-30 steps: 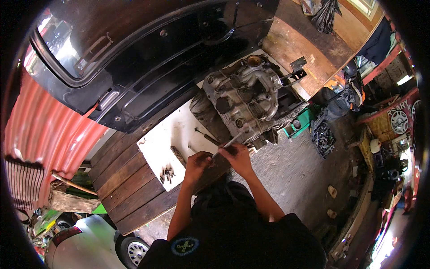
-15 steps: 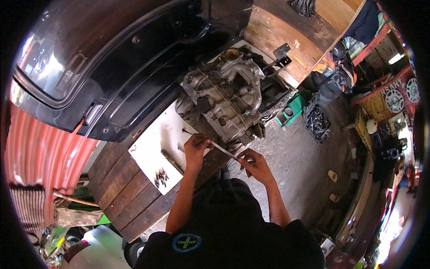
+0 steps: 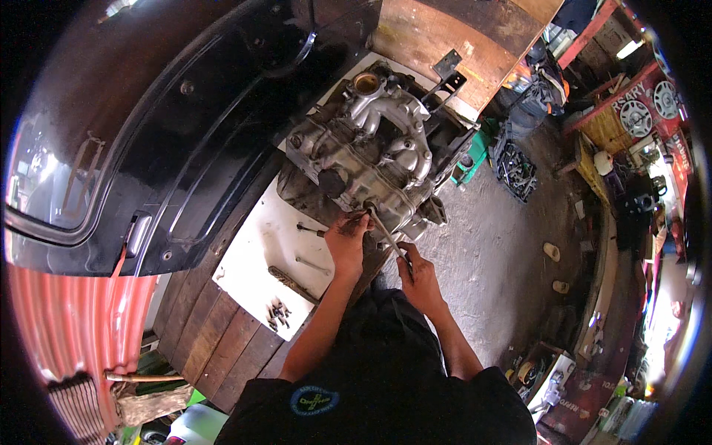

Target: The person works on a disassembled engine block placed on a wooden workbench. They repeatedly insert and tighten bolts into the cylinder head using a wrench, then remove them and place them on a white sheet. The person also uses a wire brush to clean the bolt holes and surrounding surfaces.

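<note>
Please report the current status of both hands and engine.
Right hand gripping metal bar. Left hand at bar's upper end, by engine. Small loose parts on white board, not in the way.

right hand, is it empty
No, the right hand grips one end of a long metal tool slanting toward the engine.

Along your left stretches a glossy black vehicle panel (image 3: 222, 133), a thin red strap (image 3: 119, 259) hanging from its handle. Below it you have a pinkish-red corrugated sheet (image 3: 81, 311), with a slim wooden stick (image 3: 144, 377) near its foot. To your right, a green plastic case (image 3: 478, 152) sits near a heap of grey metal tools (image 3: 515, 172); farther right hang two silver spoked wheel covers (image 3: 635, 119).
</note>
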`<control>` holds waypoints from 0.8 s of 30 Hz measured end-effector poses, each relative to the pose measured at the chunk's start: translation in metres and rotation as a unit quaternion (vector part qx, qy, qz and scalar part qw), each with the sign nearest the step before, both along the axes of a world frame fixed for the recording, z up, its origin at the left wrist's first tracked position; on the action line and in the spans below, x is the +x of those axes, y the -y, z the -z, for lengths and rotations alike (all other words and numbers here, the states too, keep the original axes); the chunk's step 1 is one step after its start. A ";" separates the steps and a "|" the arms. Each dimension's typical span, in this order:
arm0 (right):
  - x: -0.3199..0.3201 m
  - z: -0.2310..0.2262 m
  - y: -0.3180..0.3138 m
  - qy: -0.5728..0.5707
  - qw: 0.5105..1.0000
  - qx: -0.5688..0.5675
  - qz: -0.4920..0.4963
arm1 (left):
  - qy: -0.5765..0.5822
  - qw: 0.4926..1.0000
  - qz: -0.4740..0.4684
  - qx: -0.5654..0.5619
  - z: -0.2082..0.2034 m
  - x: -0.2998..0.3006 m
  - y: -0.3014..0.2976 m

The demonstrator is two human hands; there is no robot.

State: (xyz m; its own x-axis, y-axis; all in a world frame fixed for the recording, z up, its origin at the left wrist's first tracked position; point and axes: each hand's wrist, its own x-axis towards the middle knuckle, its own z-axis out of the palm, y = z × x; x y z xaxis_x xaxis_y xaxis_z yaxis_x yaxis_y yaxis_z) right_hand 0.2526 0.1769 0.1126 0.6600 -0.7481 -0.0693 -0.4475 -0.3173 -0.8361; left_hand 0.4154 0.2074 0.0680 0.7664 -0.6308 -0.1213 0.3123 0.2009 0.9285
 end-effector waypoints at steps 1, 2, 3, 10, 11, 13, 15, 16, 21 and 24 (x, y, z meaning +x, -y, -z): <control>0.002 0.004 -0.003 0.003 1.000 -0.004 0.010 | 0.004 1.000 -0.003 0.001 0.003 -0.001 -0.001; 0.004 0.006 -0.007 0.011 1.000 0.001 0.019 | -0.010 1.000 -0.009 -0.007 0.006 -0.002 -0.001; 0.008 0.008 -0.009 0.022 0.999 0.005 0.030 | -0.022 1.000 -0.012 -0.016 0.007 -0.002 0.001; 0.018 0.052 -0.027 0.021 0.996 0.040 0.078 | -0.020 0.999 0.007 0.049 0.001 0.009 -0.001; 0.019 0.058 -0.028 0.021 0.995 0.045 0.081 | -0.022 0.998 0.012 0.057 -0.001 0.010 0.000; 0.024 0.066 -0.032 0.022 0.994 0.060 0.087 | -0.024 0.997 0.023 0.076 -0.006 0.011 -0.002; 0.031 0.077 -0.036 0.050 0.993 0.058 0.092 | -0.030 0.996 0.023 0.082 -0.011 0.014 -0.001; 0.035 0.082 -0.037 0.065 0.992 0.054 0.094 | -0.032 0.996 0.023 0.083 -0.012 0.015 0.000; 0.046 0.110 -0.047 0.103 0.981 0.115 0.116 | -0.036 0.996 0.027 0.077 -0.006 0.021 0.001; 0.053 0.109 -0.046 0.125 0.974 0.147 0.115 | 0.001 0.991 0.035 0.129 -0.001 0.028 0.000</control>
